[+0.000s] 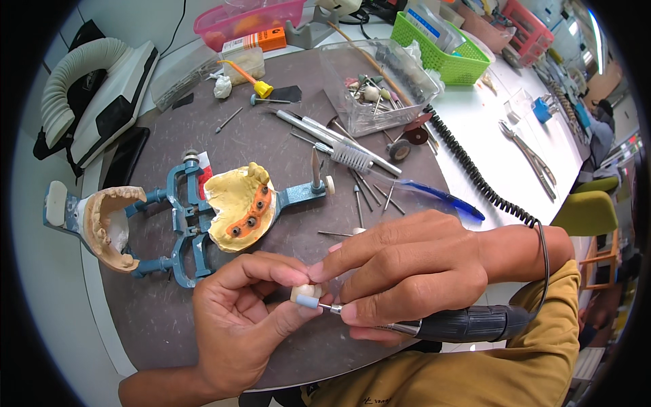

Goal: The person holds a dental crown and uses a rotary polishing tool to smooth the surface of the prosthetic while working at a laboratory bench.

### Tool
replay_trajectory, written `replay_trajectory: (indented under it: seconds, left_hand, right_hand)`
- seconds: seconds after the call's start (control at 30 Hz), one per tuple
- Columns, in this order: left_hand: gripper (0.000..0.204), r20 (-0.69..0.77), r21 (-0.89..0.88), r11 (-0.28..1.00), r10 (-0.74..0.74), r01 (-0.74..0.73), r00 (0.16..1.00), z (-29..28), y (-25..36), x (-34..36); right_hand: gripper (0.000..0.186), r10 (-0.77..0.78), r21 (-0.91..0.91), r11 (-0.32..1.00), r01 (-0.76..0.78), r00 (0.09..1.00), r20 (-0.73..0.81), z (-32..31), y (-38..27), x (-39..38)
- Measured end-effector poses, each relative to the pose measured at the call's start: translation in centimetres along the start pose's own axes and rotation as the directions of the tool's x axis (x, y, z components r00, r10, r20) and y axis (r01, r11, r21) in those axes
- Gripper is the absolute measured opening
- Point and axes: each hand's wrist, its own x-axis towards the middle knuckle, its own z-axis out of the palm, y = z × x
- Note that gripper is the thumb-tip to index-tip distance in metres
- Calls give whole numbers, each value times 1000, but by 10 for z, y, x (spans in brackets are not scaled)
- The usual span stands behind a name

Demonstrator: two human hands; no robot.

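Observation:
My left hand (pixel 237 325) pinches a small tooth-coloured dental piece (pixel 298 290) between thumb and fingertips. My right hand (pixel 413 271) is wrapped round a black rotary handpiece (pixel 475 324), whose pale blue cylindrical tip (pixel 306 300) lies against that piece. A right fingertip rests beside my left fingers. Just beyond my hands, a blue articulator (pixel 180 220) lies open, carrying a yellow dental cast (pixel 227 193) with dark implant posts in an orange band and a beige cast (pixel 108 220).
A clear box of burs (pixel 413 102), brushes, steel tools and a blue pen (pixel 447 198) lie behind. A coiled cord (pixel 475 163) runs rightward. A hose machine (pixel 132 88), green basket (pixel 468 64) and pliers (pixel 529 159) sit around. A person (pixel 597 125) is at far right.

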Motion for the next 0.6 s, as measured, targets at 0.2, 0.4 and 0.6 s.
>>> replay_trajectory:
  seconds: [0.2,0.4,0.6]
  left_hand:
    - [25,-24,-6,1000,-10,10,1000,1,1,-1]
    - [23,-16,-12,1000,-16,16,1000,3,1,1]
    - [23,-45,-32,999,-46,45,998,4,3,-2]
  right_hand:
    - [28,3,-5,1000,-3,999,-38,1,3,3]
    - [27,14,5,1000,-14,998,-65,2,3,3]
    - [26,77,5,997,-77,993,-88,1,0,3]
